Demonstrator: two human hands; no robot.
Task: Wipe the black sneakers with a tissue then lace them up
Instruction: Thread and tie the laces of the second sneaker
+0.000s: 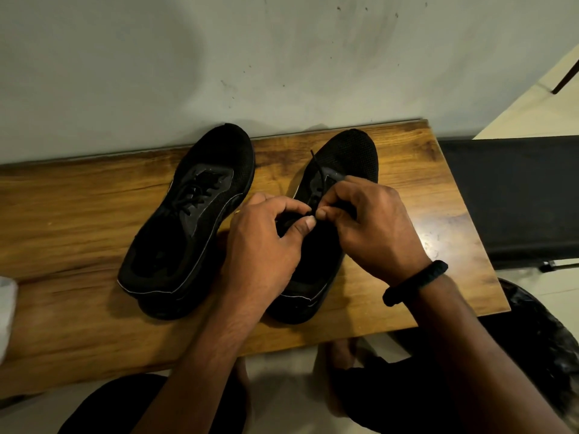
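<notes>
Two black sneakers stand side by side on a wooden table (78, 214), toes toward the wall. The left sneaker (191, 220) has its lace threaded through and lying over the tongue. Over the middle of the right sneaker (347, 155) both my hands meet. My left hand (266, 245) pinches the black lace (317, 166) between thumb and fingers, and my right hand (369, 223), with a black wristband, pinches the same lace just beside it. One lace end sticks up toward the toe. Most of the right sneaker's eyelets are hidden under my hands.
A white crumpled tissue (7, 311) lies at the table's left edge. A grey wall runs right behind the shoes. A black surface (513, 195) stands to the right of the table, and a dark round seat (545, 339) is at the lower right.
</notes>
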